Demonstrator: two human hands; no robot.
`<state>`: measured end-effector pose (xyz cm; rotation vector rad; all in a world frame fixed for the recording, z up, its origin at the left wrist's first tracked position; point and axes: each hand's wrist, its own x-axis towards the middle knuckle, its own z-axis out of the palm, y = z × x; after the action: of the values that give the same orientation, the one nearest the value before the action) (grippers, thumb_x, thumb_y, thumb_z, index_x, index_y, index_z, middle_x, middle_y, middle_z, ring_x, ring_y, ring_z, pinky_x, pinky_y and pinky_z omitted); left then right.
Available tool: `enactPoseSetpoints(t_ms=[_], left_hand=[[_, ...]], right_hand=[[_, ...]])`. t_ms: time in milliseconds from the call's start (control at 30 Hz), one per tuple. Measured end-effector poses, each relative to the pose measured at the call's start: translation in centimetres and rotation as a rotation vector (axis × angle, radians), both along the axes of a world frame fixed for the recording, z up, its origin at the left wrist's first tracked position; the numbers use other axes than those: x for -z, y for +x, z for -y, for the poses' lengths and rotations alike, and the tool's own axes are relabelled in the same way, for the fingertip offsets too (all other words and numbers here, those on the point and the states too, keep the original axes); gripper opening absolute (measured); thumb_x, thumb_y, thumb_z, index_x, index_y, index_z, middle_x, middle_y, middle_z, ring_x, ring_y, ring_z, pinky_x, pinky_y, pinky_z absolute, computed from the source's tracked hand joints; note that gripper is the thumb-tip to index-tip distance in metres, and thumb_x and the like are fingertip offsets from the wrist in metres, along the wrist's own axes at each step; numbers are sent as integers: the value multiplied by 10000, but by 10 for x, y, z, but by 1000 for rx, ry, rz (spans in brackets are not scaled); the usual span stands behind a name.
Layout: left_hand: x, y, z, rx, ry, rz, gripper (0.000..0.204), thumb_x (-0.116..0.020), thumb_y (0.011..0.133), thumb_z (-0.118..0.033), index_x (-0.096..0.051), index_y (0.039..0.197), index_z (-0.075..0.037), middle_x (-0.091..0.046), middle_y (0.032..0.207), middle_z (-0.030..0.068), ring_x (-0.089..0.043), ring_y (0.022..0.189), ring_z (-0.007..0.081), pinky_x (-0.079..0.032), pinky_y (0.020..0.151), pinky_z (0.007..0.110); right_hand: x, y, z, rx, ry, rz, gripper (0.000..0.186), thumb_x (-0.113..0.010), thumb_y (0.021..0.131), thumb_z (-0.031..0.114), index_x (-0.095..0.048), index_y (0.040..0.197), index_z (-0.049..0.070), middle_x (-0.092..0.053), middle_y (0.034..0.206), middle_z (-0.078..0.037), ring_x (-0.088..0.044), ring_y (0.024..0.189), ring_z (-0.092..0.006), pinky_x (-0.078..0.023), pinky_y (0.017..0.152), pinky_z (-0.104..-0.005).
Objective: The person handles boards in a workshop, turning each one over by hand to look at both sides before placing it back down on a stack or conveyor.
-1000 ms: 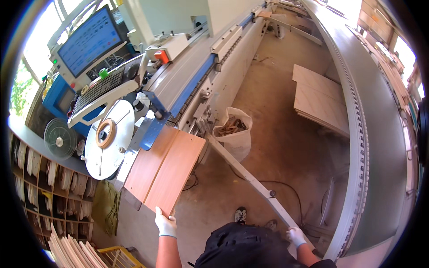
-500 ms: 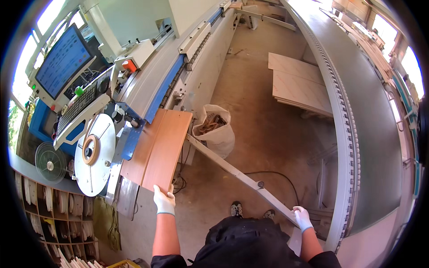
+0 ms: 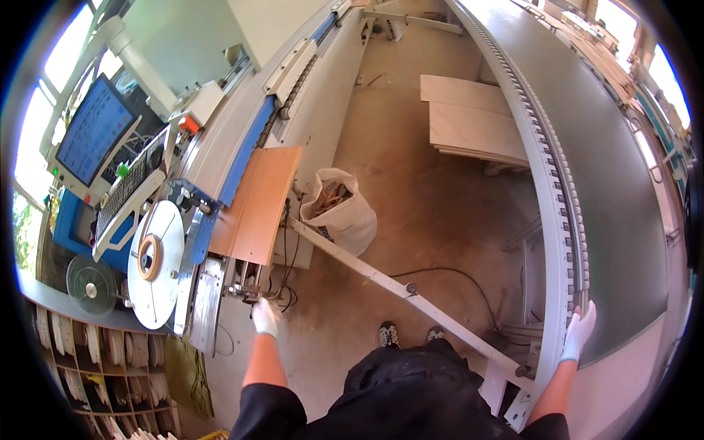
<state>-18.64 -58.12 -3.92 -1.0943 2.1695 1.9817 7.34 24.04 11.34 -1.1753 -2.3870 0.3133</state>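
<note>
My left hand (image 3: 265, 317), in a white glove, is just below the near end of an orange-brown board (image 3: 265, 213) and apart from it. It is beside a small metal fitting (image 3: 246, 290) at the machine's end. Motion smears its fingers, so their grip is unclear. The board lies on the machine's feed bed against a blue guide (image 3: 248, 150), with a narrower strip of the same colour along its left side. My right hand (image 3: 579, 334), gloved too, rests at the edge of the roller rail (image 3: 550, 169) on the right, fingers stretched out and thumb apart.
A slanting metal bar (image 3: 374, 275) crosses low between the machine and the rail. A white sack of offcuts (image 3: 356, 227) stands behind it. Pale panels (image 3: 477, 125) are stacked farther back. A monitor (image 3: 95, 132) and a tape reel disc (image 3: 167, 282) are on the left.
My left hand has let go of the board, which has slid farther along the machine. My right hand has moved from the slanting bar up to the roller rail. The view has shifted slightly.
</note>
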Motion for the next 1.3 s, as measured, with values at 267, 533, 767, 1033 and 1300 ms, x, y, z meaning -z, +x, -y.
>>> enactPoseSetpoints(t_ms=[267,533,767,1033,1300], left_hand=[[82,197,-212,1011,-256,352,446,-485,931,-419,-661,994,-14,-682,974,157,-613,913,325,-456,799,432],[27,106,-254,1618,-660,84,386,-453,932,-332,-682,1031,-37,-649,1093,201,-573,1053,384,-442,926,446],[56,89,-385,968,-44,284,405,-466,941,-343,-651,1025,8,-672,956,182,-606,941,327,-455,846,415],[-56,171,-514,1804,-337,149,449,-514,933,-360,-586,1219,-21,-552,1289,203,-505,1209,340,-400,1013,377],[-3,155,-401,1379,-442,278,329,-385,946,-155,-583,1187,-53,-571,1231,186,-523,1164,319,-412,1013,381]], right_hand=[[-10,10,10,92,-301,166,649,-704,776,341,-507,1281,-17,-588,1199,-233,-554,1143,-359,-427,979,-414],[-41,14,3,61,-457,165,625,-677,804,353,-499,1290,5,-615,1163,-211,-581,1100,-357,-448,947,-415],[-28,33,-15,-106,-431,98,499,-653,806,380,-521,1091,-8,-625,1010,-232,-607,961,-413,-484,827,-488],[-21,41,-27,-262,-390,111,631,-681,766,415,-495,1155,-46,-608,1030,-255,-598,974,-425,-480,836,-478],[-38,39,-20,-261,-491,94,691,-685,763,324,-454,1283,-69,-600,1090,-272,-582,1037,-417,-470,898,-453]])
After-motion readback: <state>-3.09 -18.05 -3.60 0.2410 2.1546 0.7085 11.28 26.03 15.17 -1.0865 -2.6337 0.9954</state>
